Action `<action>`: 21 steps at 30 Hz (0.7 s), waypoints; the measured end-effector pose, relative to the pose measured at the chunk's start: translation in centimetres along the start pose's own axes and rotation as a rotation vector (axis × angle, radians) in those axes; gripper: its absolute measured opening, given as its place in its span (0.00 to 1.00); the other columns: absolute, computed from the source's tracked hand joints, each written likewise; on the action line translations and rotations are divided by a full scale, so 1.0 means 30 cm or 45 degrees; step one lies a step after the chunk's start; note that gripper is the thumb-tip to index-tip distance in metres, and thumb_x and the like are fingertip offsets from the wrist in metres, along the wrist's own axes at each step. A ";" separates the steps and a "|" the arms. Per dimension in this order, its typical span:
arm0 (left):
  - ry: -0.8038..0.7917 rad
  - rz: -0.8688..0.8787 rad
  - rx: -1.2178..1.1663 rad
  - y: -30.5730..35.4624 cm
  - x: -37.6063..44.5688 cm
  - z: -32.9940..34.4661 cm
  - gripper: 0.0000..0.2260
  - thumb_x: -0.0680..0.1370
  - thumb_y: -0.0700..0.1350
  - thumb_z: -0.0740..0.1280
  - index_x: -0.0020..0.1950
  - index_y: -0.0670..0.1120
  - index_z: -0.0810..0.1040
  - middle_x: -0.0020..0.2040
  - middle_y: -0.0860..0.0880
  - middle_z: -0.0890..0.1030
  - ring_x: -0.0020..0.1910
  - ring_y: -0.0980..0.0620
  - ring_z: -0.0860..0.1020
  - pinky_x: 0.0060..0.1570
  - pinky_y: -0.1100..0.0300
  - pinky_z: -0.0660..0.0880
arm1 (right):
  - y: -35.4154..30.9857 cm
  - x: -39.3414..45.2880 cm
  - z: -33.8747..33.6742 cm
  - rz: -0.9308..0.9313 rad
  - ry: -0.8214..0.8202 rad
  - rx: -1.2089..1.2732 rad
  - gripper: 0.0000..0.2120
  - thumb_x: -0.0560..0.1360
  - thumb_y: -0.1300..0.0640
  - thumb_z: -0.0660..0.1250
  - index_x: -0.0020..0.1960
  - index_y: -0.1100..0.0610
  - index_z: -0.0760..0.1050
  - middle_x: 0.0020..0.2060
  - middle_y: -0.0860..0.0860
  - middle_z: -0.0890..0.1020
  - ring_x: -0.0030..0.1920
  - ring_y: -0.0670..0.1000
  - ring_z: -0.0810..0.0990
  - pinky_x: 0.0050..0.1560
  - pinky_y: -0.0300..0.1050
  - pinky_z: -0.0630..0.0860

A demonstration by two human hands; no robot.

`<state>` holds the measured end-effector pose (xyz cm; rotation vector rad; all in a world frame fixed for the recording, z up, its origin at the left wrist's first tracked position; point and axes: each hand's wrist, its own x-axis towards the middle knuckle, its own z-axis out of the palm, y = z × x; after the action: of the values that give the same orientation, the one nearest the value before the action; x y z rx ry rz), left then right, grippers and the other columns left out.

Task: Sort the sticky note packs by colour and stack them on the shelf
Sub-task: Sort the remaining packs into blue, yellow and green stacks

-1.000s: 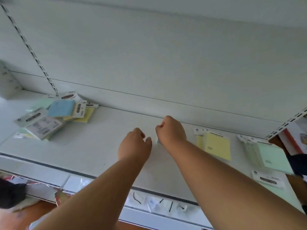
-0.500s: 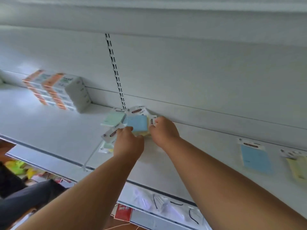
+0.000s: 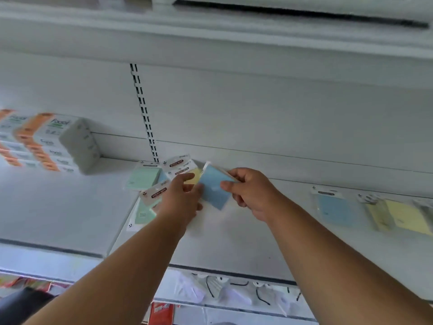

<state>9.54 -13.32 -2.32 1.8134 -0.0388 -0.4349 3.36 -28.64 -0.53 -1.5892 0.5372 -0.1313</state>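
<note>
My right hand (image 3: 251,193) pinches a blue sticky note pack (image 3: 214,187) and holds it tilted just above the white shelf (image 3: 70,207). My left hand (image 3: 181,199) rests against the pack's left edge with its fingers spread, over a mixed pile. That pile holds a green pack (image 3: 143,178), a second green pack (image 3: 144,213), a yellow pack (image 3: 195,177) and white "STICKY NOTE" header cards (image 3: 177,164). To the right lie a blue pack (image 3: 336,211) flat on the shelf and yellow packs (image 3: 403,218) beside it.
Stacked white and orange boxes (image 3: 46,143) stand at the back left of the shelf. A slotted upright (image 3: 144,113) runs down the back panel. Another shelf (image 3: 210,26) hangs overhead. Price-tag holders and hanging goods (image 3: 222,289) sit along the front edge below.
Both hands moved left from the bare middle of the shelf to the mixed pile. My right hand took the blue pack off the top and lifted it clear, tilted.
</note>
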 end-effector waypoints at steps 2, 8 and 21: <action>-0.094 0.062 0.100 0.004 -0.018 0.063 0.03 0.78 0.45 0.67 0.50 0.47 0.78 0.38 0.48 0.80 0.27 0.52 0.74 0.29 0.61 0.70 | 0.025 -0.040 -0.083 0.055 0.075 0.002 0.08 0.72 0.63 0.73 0.49 0.55 0.79 0.29 0.50 0.74 0.25 0.48 0.65 0.25 0.38 0.62; -0.304 0.069 0.062 -0.005 -0.127 0.335 0.03 0.77 0.45 0.69 0.45 0.48 0.79 0.33 0.48 0.78 0.27 0.51 0.73 0.31 0.58 0.70 | 0.174 -0.162 -0.307 0.412 0.578 -0.166 0.23 0.68 0.38 0.72 0.43 0.59 0.76 0.34 0.54 0.79 0.29 0.52 0.71 0.31 0.44 0.67; -0.261 0.199 0.790 0.045 -0.212 0.881 0.08 0.77 0.52 0.65 0.45 0.49 0.78 0.42 0.50 0.82 0.41 0.48 0.78 0.39 0.59 0.72 | 0.203 -0.105 -0.842 0.206 0.648 -0.905 0.11 0.71 0.51 0.72 0.41 0.58 0.79 0.39 0.58 0.82 0.42 0.58 0.80 0.41 0.45 0.71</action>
<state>-4.35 -36.55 -5.14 2.3410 -0.5022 -0.5334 -11.06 -50.33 -3.03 -2.2022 1.2025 -0.2432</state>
